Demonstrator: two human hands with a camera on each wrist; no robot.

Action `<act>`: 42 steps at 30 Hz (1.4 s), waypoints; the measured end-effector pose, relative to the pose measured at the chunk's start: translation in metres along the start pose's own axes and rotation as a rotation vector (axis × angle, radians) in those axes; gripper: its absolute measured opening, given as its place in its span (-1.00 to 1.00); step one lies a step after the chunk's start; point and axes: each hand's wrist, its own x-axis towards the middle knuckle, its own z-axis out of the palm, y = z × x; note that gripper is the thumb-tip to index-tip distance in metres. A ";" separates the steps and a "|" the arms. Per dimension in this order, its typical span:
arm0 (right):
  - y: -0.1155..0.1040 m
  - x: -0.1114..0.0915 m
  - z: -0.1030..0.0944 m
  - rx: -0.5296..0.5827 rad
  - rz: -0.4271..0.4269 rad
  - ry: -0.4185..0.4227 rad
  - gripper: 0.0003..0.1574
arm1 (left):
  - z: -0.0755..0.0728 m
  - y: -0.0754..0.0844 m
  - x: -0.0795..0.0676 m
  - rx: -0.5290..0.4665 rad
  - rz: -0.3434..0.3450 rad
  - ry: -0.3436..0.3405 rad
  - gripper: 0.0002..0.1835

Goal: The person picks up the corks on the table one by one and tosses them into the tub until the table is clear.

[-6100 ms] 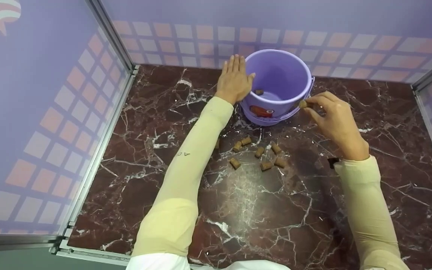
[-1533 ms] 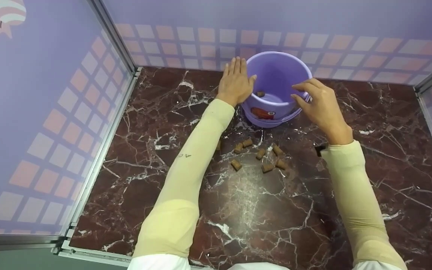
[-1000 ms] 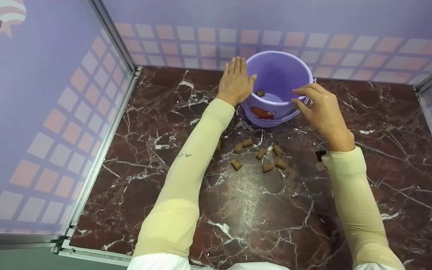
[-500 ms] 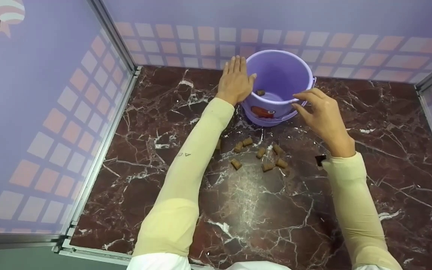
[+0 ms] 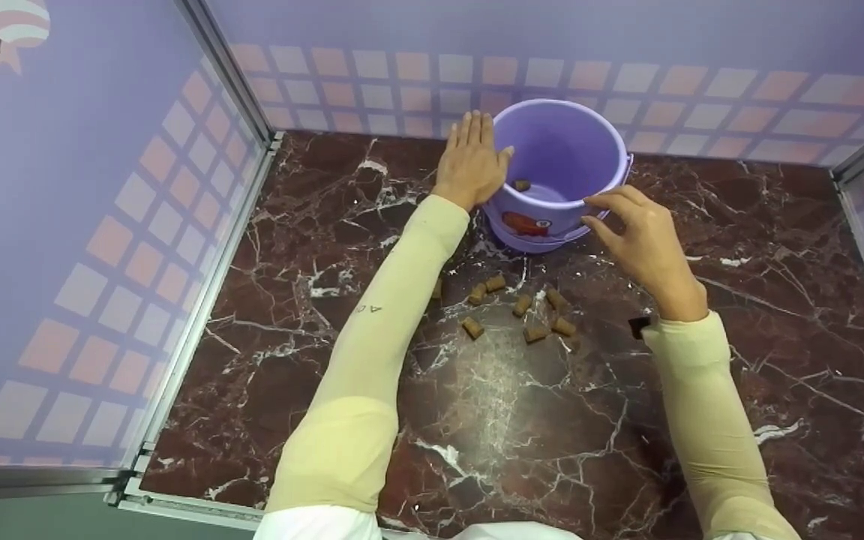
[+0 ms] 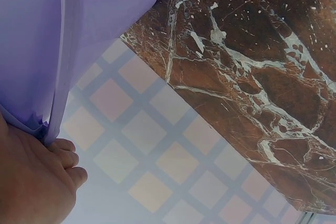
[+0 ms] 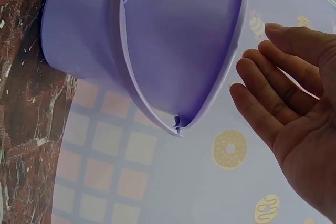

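A purple bucket [image 5: 563,139] with a thin handle stands against the back wall. My left hand [image 5: 471,165] lies along its left rim, fingers straight and thumb at the edge. The left wrist view shows this hand [image 6: 39,174] by the handle's hinge. Just off the bucket's right front edge is my right hand [image 5: 646,236], thumb and forefinger apart. In the right wrist view the right hand [image 7: 296,95] has loosely bent fingers and holds nothing. One small brown cork-like cylinder [image 5: 521,185] shows inside the bucket. Several more cylinders [image 5: 522,305] lie scattered in front, one partly behind my left forearm.
The dark red marbled tabletop [image 5: 537,435] is bounded by purple panels with pink and white squares. A metal rail [image 5: 199,292] runs along the left side. A small black piece [image 5: 638,326] sits at my right cuff.
About six seconds ago my right hand pinched a brown cylinder beside the bucket; now it holds none. Since reaching over the rim, it has drawn back slightly towards me. My left hand stays put.
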 end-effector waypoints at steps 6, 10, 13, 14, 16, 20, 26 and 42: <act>0.001 -0.004 0.002 -0.007 0.008 -0.017 -0.66 | 0.000 0.001 0.000 -0.018 -0.006 -0.014 -0.20; 0.001 -0.006 0.003 -0.011 -0.009 -0.022 -0.69 | 0.000 0.001 0.000 -0.013 -0.004 -0.012 -0.20; 0.002 -0.008 0.004 -0.008 -0.006 -0.023 -0.69 | 0.000 0.001 0.001 -0.005 -0.003 -0.007 -0.20; 0.003 -0.009 0.005 -0.006 -0.004 -0.023 -0.69 | 0.000 0.001 0.001 -0.002 -0.003 -0.007 -0.20; 0.004 -0.010 0.006 -0.002 0.000 -0.025 -0.68 | 0.001 0.000 0.001 -0.001 -0.002 -0.004 -0.20; 0.006 -0.013 0.009 0.002 -0.004 -0.027 -0.70 | 0.001 0.000 0.001 -0.001 -0.003 -0.006 -0.20; 0.008 -0.015 0.011 -0.006 -0.032 -0.041 -0.68 | 0.002 0.000 0.001 -0.001 -0.001 0.001 -0.20; 0.011 -0.023 0.016 0.043 -0.009 -0.071 -0.68 | 0.002 -0.002 0.000 -0.012 -0.003 0.021 -0.21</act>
